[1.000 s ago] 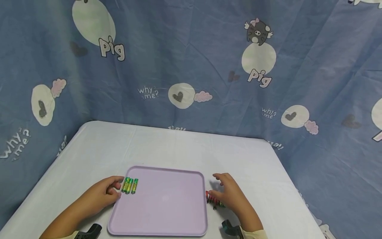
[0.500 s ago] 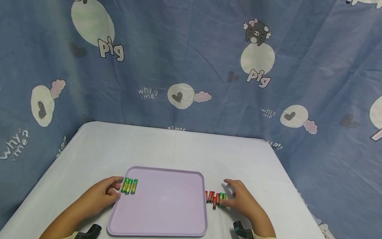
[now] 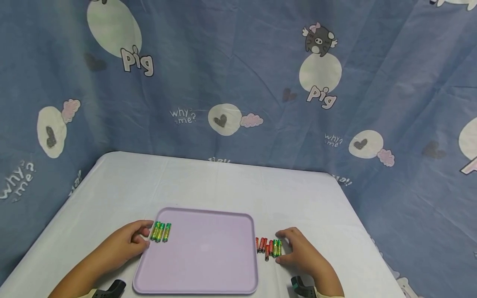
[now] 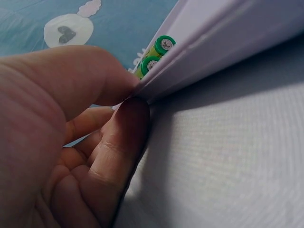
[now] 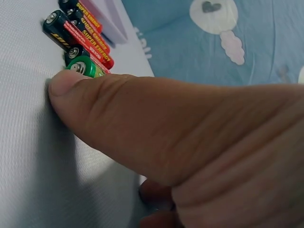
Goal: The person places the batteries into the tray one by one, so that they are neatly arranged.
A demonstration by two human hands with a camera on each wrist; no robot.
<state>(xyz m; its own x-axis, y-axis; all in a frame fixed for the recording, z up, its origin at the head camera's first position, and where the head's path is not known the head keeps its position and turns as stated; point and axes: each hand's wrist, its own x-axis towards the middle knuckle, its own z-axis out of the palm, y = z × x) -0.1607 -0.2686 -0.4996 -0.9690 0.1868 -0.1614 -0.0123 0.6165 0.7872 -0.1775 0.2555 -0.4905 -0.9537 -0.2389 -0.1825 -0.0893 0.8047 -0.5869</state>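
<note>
My left hand (image 3: 126, 240) pinches the left rim of the lilac tray (image 3: 205, 260); up close, its thumb lies over the edge and a finger below it. Three green batteries (image 3: 167, 232) lie side by side inside the tray near that hand. To the right of the tray, my right hand (image 3: 301, 252) has thumb and index finger at opposite ends of two green batteries (image 3: 280, 248). The thumb (image 5: 71, 85) covers part of a green battery's end in the right wrist view; whether the fingers grip it I cannot tell.
Several red batteries (image 3: 262, 245) lie between the green pair and the tray's right edge. A white cloth (image 3: 208, 182) covers the table. Behind hangs a blue curtain (image 3: 167, 82) with pig prints.
My right hand has moved right and drawn lower over the batteries, its index finger coming down towards the green pair, uncovering the red ones. The left hand keeps its place at the rim.
</note>
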